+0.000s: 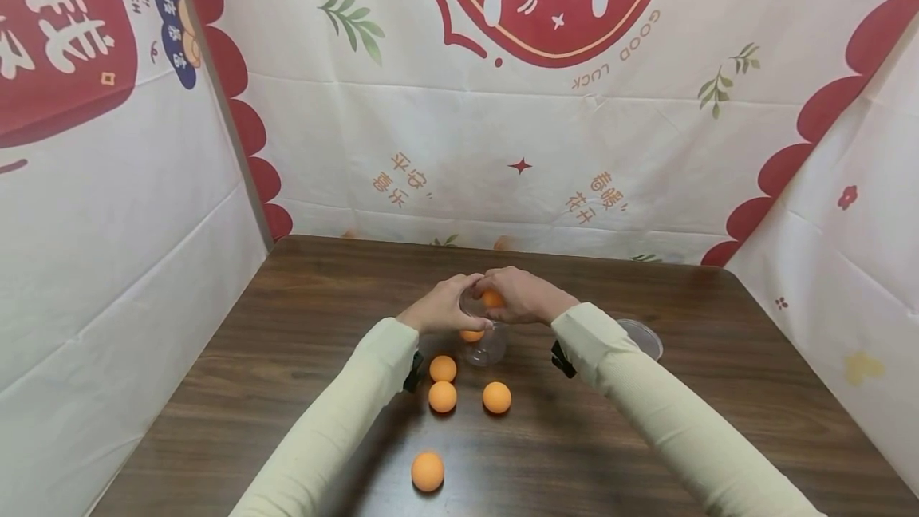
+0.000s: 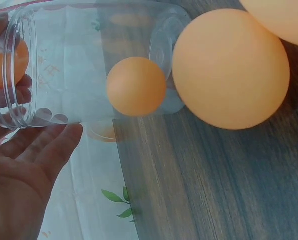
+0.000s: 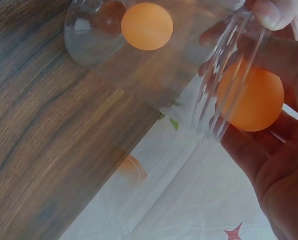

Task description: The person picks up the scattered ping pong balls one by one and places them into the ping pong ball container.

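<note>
A clear plastic jar (image 1: 486, 349) stands on the table, its mouth up between both hands. My left hand (image 1: 447, 305) curves round the jar near its threaded neck (image 2: 24, 65). At the mouth, my right hand (image 1: 527, 296) pinches an orange ping-pong ball (image 3: 251, 95) between thumb and fingers. A second orange ball (image 2: 136, 86) appears inside the jar's lower part in both wrist views. Several more orange balls, such as one by the jar (image 1: 443, 368) and another nearer the front (image 1: 427, 471), lie on the table.
Right of the right forearm lies a clear round lid (image 1: 642, 339), partly hidden by the sleeve. The brown wood-grain table (image 1: 323, 286) meets printed white cloth walls (image 1: 323, 126) at the back and sides.
</note>
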Available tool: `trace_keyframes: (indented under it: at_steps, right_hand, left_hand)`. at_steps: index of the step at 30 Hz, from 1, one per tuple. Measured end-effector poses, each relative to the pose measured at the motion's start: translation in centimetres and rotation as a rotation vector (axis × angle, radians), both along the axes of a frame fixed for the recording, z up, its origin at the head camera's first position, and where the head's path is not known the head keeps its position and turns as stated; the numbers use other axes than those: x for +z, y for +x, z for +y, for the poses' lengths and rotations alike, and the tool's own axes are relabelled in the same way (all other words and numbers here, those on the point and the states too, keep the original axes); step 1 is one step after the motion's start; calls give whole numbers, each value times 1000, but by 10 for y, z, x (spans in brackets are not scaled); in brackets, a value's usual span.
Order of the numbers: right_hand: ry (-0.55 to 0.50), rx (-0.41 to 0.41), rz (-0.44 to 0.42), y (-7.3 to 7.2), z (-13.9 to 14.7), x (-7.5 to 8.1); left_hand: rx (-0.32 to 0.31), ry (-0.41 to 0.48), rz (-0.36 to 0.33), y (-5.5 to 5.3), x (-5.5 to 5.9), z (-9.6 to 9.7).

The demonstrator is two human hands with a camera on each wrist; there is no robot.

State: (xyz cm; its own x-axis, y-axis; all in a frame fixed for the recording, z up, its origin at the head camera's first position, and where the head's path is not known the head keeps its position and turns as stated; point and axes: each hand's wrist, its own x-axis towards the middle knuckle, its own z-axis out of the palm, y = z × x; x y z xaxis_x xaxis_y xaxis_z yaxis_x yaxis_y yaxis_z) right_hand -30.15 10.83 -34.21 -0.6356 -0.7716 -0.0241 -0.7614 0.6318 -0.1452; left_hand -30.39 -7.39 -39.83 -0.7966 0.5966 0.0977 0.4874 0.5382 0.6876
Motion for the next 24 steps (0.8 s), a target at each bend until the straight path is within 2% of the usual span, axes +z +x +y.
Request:
trace_keyframes:
  at_steps: [8, 14, 24]
  right_hand:
    - [-13, -1, -14, 0, 0, 0]
    - [-6, 6, 7, 1, 1, 0]
    - [15, -18, -28, 2, 1, 0]
  left_hand:
    - [13, -5, -15, 0, 1, -1]
    - [5, 6, -13, 0, 1, 0]
    - [6, -1, -41, 1, 1, 0]
